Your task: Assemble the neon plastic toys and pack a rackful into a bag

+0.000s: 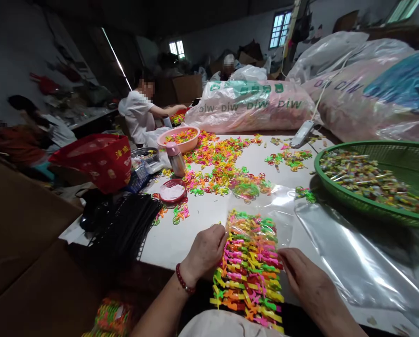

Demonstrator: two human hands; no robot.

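Observation:
My left hand [207,250], with a red bead bracelet at the wrist, is closed at the left edge of a clear plastic bag [284,224]. On the other side, my right hand [305,271] pinches near the bag's right edge, thumb and fingers together. Between both hands hang rows of small bright plastic toys [249,276] in pink, yellow, green and orange. The upper rows lie under the clear film; how far down the film reaches I cannot tell. Flat clear bags [356,262] are stacked right of my right hand.
Loose toys [216,164] cover the table's middle. A green basket [363,199] of wrapped pieces stands right; a pink basin [191,145], a flask [176,159] and a small red basket [174,199] stand left. Black strips [125,234] lie at the left edge. Co-workers [139,112] sit beyond.

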